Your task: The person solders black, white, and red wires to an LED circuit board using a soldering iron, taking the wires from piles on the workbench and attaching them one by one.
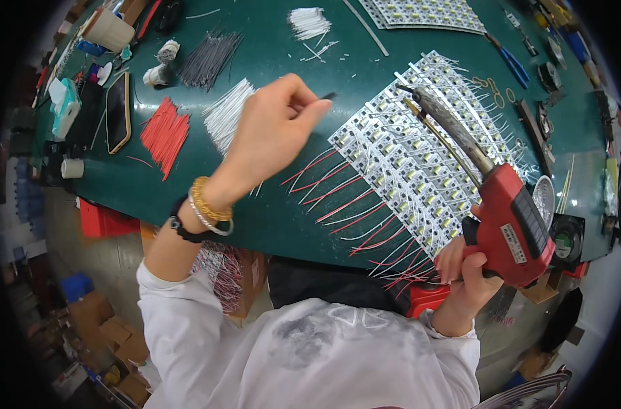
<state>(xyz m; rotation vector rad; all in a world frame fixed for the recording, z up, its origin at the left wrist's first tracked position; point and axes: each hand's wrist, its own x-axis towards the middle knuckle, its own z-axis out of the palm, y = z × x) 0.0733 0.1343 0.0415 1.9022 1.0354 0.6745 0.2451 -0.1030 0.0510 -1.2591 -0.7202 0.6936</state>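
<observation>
My left hand (276, 119) is raised over the table, thumb and fingers pinched together. A short dark tip (330, 96) shows past the thumb; its kind is too small to tell. My right hand (468, 273) grips a red soldering gun (511, 228) by its handle. Its long dark barrel and thin solder feed tube point up and left over a panel of small white circuit boards (392, 153). White wires lie across the panel's rows, and red and white wires (354, 204) hang from its near left edge.
On the green table (256, 204) lie bundles of red wires (165, 136), white wires (227, 116) and black wires (210, 60). A phone (118, 112) lies at left. Another board panel (426, 13) and blue-handled pliers (511, 63) lie at the back right.
</observation>
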